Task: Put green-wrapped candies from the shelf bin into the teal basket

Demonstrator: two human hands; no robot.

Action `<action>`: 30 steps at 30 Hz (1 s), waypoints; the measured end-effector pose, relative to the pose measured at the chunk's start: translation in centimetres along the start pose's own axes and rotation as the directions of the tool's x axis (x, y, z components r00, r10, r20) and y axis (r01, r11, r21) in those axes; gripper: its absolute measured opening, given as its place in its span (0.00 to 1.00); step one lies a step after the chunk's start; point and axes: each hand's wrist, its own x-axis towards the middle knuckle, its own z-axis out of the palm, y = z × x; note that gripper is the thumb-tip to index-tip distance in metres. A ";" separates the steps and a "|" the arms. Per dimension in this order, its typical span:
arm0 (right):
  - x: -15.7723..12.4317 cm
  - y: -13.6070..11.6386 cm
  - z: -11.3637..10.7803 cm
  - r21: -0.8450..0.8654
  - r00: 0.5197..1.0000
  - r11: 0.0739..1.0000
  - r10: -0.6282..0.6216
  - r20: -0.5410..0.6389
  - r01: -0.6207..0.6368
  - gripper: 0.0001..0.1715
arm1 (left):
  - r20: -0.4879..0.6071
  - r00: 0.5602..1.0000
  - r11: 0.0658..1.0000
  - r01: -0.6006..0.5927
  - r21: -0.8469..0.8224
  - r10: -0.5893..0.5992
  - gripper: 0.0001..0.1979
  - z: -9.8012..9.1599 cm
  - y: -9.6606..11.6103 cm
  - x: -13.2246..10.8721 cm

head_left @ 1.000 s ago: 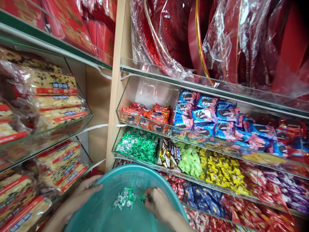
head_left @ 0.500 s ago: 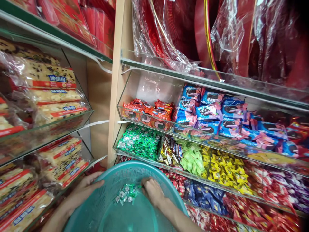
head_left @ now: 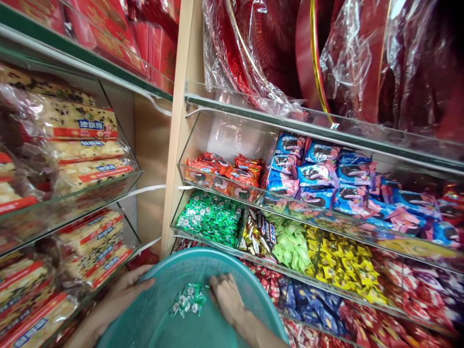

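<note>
A round teal plastic basket [head_left: 203,258] with mesh sides is in front of me, low in the head view. My left hand [head_left: 132,285] grips its left rim, thumb over the edge. Inside the basket lies a small heap of green-and-clear wrapped candies [head_left: 190,299]. My right hand [head_left: 226,295] is down in the basket just right of this heap. Its fingers are bent and slightly blurred, and anything beneath them is hidden.
Just beyond the basket, a bin holds green candies [head_left: 210,217]. Chocolate bars [head_left: 259,232], light-green candies [head_left: 292,244] and yellow candies [head_left: 344,263] continue rightward. Blue snack packs [head_left: 317,174] lie above. Packaged pastries [head_left: 78,118] fill glass shelves at left, beside a wooden post [head_left: 181,121].
My view has shifted slightly, so the shelves sit a little lower and further right. My right hand remains in the basket, its fingers changed slightly in pose. The left hand keeps the rim.
</note>
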 end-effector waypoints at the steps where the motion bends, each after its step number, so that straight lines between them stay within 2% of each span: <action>1: 0.0 -0.1 -0.1 0.000 1.000 1.000 0.000 -0.009 0.000 0.09 | 0.002 1.000 1.000 -0.004 0.004 0.004 0.22 -0.1 -0.1 0.1; 5: -0.1 0.0 -0.4 0.013 0.998 1.000 0.003 -0.067 -0.002 0.08 | 0.016 1.000 1.000 -0.004 0.002 0.004 0.23 0.1 0.1 -0.1; 10: 0.0 0.4 -0.1 0.009 0.991 0.999 -0.035 -0.132 0.037 0.05 | -0.051 0.998 0.999 0.033 0.024 -0.031 0.27 1.2 1.4 -0.8; 14: 0.4 0.2 0.3 -0.076 0.975 0.994 -0.094 -0.200 0.080 0.04 | -0.031 0.999 1.000 0.013 0.018 -0.013 0.26 1.6 2.1 -1.2; 17: 0.8 -0.2 0.8 -0.159 0.962 0.981 -0.149 -0.228 0.114 0.07 | -0.048 0.999 1.000 0.010 0.018 -0.009 0.26 1.6 2.0 -1.2; 26: 1.9 -1.5 1.8 -0.194 0.967 0.970 -0.184 -0.178 0.149 0.14 | -0.038 0.999 1.000 -0.014 0.026 0.015 0.24 1.4 1.6 -1.1; 30: 1.8 -1.8 1.3 -0.141 0.983 0.982 -0.139 -0.122 0.121 0.09 | -0.027 1.000 1.000 -0.004 0.029 0.005 0.25 1.3 1.5 -1.1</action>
